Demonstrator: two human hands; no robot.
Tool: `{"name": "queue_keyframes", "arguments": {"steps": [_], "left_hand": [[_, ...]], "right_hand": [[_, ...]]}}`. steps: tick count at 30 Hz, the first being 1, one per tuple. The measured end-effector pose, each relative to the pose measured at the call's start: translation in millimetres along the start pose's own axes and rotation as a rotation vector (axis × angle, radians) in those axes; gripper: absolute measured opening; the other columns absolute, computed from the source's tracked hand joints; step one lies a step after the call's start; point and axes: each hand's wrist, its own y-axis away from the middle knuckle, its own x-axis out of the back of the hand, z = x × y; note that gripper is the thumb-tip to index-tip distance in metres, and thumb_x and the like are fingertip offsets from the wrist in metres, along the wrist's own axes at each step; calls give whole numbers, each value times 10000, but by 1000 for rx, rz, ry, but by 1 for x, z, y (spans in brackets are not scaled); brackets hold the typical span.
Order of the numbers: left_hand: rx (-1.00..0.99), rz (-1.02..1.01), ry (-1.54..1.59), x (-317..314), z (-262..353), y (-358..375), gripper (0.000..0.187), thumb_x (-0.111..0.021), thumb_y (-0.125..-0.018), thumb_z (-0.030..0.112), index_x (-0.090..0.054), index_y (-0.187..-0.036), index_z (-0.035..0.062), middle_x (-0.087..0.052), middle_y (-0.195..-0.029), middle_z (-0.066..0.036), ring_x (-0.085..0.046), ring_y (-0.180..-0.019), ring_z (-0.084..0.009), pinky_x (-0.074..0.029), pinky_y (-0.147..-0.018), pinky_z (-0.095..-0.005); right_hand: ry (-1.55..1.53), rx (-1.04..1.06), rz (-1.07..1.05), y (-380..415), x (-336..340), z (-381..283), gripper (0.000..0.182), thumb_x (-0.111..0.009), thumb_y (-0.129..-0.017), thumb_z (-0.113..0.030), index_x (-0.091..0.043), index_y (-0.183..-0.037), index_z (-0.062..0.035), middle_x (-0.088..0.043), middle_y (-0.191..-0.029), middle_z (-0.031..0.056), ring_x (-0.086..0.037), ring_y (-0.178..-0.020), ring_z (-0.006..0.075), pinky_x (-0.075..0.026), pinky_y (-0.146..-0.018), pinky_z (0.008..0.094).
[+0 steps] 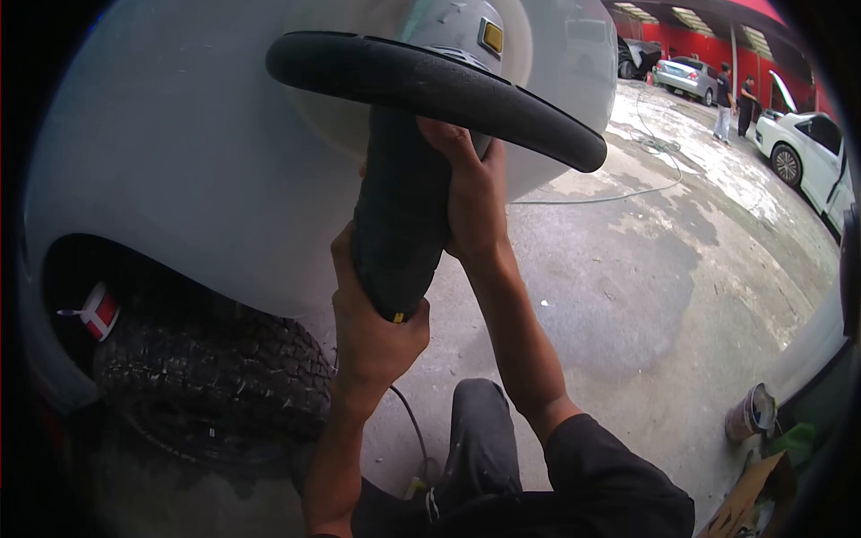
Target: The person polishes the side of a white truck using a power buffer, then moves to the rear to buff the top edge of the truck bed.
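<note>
A dark electric polisher (404, 215) with a grey head and a wide curved black handle (430, 90) is held up against the light-coloured car body panel (197, 161). My left hand (372, 345) is wrapped around the rear end of its body, near a small yellow mark. Farther forward, just below the curved handle, my right hand (475, 202) grips the body from the right side. The polisher's head hides its pad and where it meets the panel. A dark power cord (411, 417) runs down near my knee.
Below the panel, a knobbly tyre (215, 363) fills the wheel arch, with a red-and-white container (100, 312) resting on it. At lower right stand a paint can (752, 414) and a cardboard box (749, 498). Two people (724, 103) and parked cars are farther back.
</note>
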Motion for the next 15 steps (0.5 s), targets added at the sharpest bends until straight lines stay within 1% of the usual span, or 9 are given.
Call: {"name": "queue_keyframes", "arguments": {"steps": [2,5,11,15], "left_hand": [[-17,6,-27,1,-1,1,987,-758,-693,-70,-217,-1508,57,-622,-1209,-305,-658,-1158,-468,-505,-1014,-482],[28,-9,0,3,1,3,992,-760,-687,-69,-219,-1508,58,-618,-1220,-304,-661,-1154,-465,-505,-1019,-484],[40,-16,15,7,-1,4,982,-755,-695,-69,-218,-1508,53,-609,-1235,-303,-662,-1157,-457,-502,-1031,-483],[20,-23,-1,8,-1,5,972,-751,-697,-70,-223,-1505,49,-608,-1244,-295,-665,-1161,-443,-500,-1040,-474]], "right_hand": [[16,16,-15,1,-2,0,558,-845,-863,-239,-537,-1240,35,-642,-1125,142,-661,-1054,208,-568,-937,338],[26,3,-15,3,-2,0,559,-847,-862,-239,-539,-1240,34,-645,-1125,145,-665,-1052,213,-571,-932,338],[73,10,-16,5,-6,0,559,-845,-863,-233,-539,-1244,38,-651,-1122,147,-668,-1047,214,-572,-932,341],[83,-11,-26,5,-5,4,548,-837,-871,-234,-541,-1243,39,-650,-1120,147,-667,-1049,214,-570,-940,349]]}}
